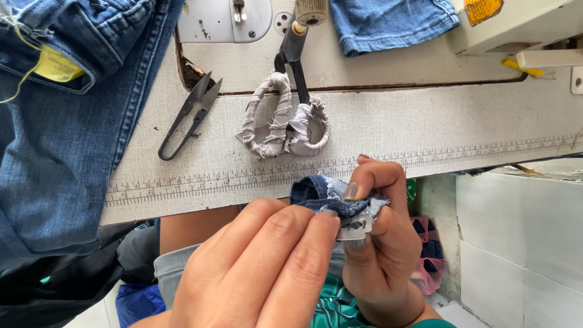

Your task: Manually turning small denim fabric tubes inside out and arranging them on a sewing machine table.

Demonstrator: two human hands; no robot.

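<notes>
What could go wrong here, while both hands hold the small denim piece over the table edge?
1. The denim piece is pinched by left hand and right hand off the table; if it slips, it may fall to the floor.
2. The thread snips lie open nearby; a reaching hand might be pricked.

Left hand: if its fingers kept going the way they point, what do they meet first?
The left hand points up and right, fingers already touching the folded denim piece that the right hand pinches. Beyond it the line would likely reach the table edge with the printed ruler, though depth is unclear.
</notes>
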